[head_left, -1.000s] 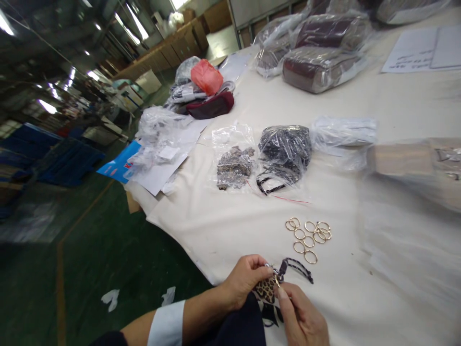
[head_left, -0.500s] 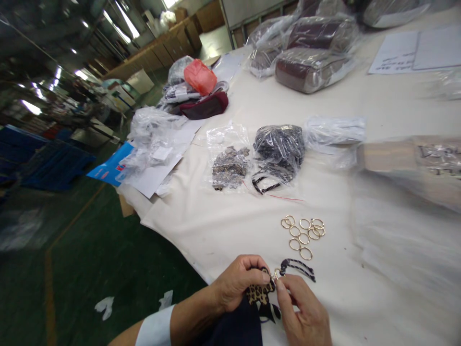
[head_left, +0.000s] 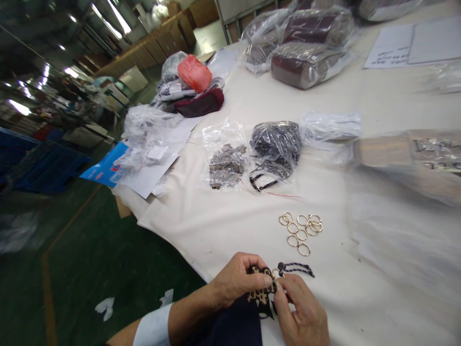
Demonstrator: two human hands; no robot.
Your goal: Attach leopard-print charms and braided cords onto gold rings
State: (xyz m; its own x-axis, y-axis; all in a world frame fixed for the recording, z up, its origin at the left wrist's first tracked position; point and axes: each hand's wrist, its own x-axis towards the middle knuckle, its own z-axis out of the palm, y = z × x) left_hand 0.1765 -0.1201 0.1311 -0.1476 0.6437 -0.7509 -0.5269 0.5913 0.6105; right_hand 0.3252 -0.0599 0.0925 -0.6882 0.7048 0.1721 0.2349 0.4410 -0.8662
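Note:
Close to the table's front edge, my left hand (head_left: 234, 281) pinches a leopard-print charm (head_left: 256, 294) with a black edge between thumb and fingers. My right hand (head_left: 302, 307) meets it at the charm's top, its thumb and index finger closed on a small gold ring (head_left: 276, 272). From that ring a black-and-white cord loop (head_left: 298, 265) trails to the right over the cloth. Where exactly ring and charm join is hidden behind my fingertips. Below the charm hangs a black piece (head_left: 265, 310), partly covered by my hands.
Several loose gold rings (head_left: 304, 255) lie beyond my hands. Behind them are a clear bag of leopard-print pieces (head_left: 226, 166) and a bag of dark cords (head_left: 275, 144). Wrapped bags (head_left: 306, 62) stand at the back, and a plastic-covered beige item (head_left: 385, 156) is on the right.
The leopard-print charm has turned slightly in my left hand, and the cord loop lies flatter. Both hands stay together at nearly the same spot; the whole view has shifted a little.

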